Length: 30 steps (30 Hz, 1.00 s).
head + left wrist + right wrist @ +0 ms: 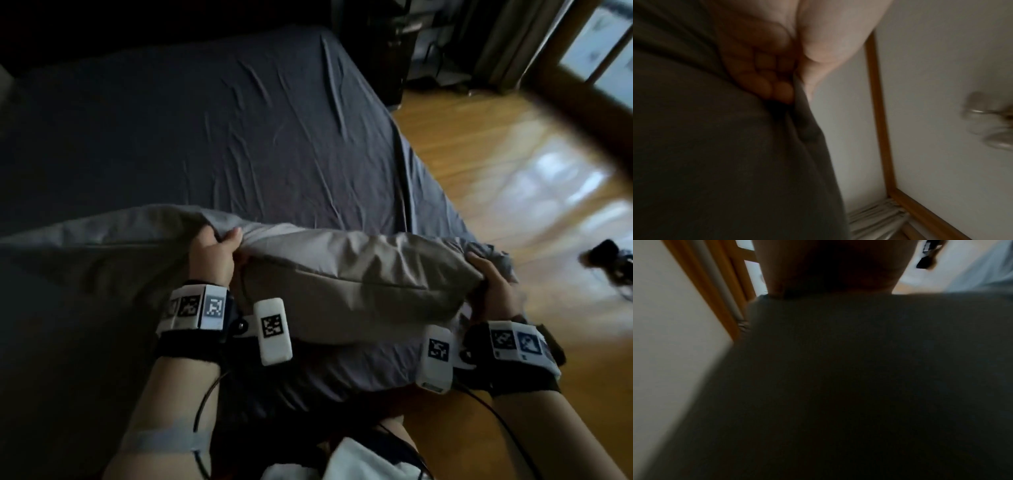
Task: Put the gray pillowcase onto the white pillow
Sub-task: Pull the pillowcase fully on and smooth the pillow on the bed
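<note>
The gray pillowcase (359, 270) lies bulging across the near edge of the bed, and the shape inside it is covered, so the white pillow does not show. My left hand (215, 250) grips a bunched fold of the pillowcase's upper edge, thumb over the cloth. The left wrist view shows the same curled fingers (764, 73) pressed into dark gray pillowcase fabric (725, 154). At the pillowcase's right end my right hand (493, 284) clutches gathered cloth. The right wrist view is blurred, filled with pillowcase fabric (859, 378) below the hand (830, 267).
The bed (212, 130) wears a dark gray wrinkled sheet and stretches away to the far left. Wooden floor (496, 164) runs along the bed's right side, with a dark object and cable (606, 253) on it. A curtain and window (603, 51) stand at the far right.
</note>
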### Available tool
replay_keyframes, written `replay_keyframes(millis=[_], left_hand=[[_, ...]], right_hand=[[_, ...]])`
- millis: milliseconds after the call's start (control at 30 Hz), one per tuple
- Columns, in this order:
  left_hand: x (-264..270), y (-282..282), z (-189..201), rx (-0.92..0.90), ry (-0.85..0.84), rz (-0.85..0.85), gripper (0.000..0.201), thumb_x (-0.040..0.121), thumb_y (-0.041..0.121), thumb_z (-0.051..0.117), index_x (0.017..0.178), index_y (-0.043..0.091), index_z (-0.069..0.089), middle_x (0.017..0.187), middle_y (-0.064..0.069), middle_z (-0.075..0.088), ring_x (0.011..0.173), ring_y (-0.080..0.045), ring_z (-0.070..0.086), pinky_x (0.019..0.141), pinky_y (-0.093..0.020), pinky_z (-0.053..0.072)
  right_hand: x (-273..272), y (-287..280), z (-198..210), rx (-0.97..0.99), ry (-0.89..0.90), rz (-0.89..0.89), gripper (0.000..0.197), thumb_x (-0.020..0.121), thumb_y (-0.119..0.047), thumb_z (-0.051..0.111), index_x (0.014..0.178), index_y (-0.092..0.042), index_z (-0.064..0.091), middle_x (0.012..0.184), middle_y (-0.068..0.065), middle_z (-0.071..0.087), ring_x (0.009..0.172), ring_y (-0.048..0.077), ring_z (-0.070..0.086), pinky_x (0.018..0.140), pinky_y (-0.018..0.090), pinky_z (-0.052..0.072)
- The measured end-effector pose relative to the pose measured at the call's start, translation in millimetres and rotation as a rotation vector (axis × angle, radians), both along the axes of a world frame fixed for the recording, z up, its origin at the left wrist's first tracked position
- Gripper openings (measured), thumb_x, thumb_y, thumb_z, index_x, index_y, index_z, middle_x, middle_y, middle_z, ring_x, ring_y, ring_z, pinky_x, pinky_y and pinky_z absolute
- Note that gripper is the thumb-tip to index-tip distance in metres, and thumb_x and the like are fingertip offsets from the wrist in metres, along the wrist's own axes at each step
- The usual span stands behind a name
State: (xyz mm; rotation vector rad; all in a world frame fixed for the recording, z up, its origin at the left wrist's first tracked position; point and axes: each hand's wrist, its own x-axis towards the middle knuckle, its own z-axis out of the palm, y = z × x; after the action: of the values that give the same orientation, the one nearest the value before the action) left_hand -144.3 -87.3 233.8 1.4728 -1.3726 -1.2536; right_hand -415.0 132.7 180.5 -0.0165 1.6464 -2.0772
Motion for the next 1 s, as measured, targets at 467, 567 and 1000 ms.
replay_keyframes(millis=[467,567,1000], left_hand=[[-69.8,54.8,-91.6,0.138,-0.940,-1.090,0.076,0.066,0.071,0.059,0.133,0.044,0.036,0.146,0.007,0.038,0.139,-0.018,0.028,0.112,-0.056,-0.004],[-83.3,65.1,-89.4,0.037,-1.096,-1.022,0.071,0.070,0.073,0.052,0.134,0.046,0.033,0.145,0.009,0.039,0.138,-0.022,0.030,0.112,-0.055,-0.007],[-92.8,59.0,-73.4,0.057,-1.145,-1.016,0.065,0.077,0.071,0.043,0.134,0.042,0.035,0.146,0.004,0.038,0.137,-0.024,0.030,0.113,-0.050,-0.003]], right_hand=[[8.1,10.2,-48.2,0.347,0.006,0.137,0.025,0.073,0.003,0.070,0.061,-0.016,0.059,0.049,-0.008,0.058,0.056,0.012,0.054,0.057,0.025,0.048],[-4.0,24.3,-45.0,0.299,0.037,0.069,0.014,0.079,-0.001,0.067,0.074,-0.011,0.058,0.049,-0.009,0.059,0.048,-0.001,0.052,0.049,0.017,0.045],[-27.4,31.9,-41.0,0.311,0.171,-0.161,0.022,0.089,-0.022,0.058,0.068,-0.017,0.058,0.060,-0.005,0.061,0.054,0.009,0.057,0.054,0.027,0.048]])
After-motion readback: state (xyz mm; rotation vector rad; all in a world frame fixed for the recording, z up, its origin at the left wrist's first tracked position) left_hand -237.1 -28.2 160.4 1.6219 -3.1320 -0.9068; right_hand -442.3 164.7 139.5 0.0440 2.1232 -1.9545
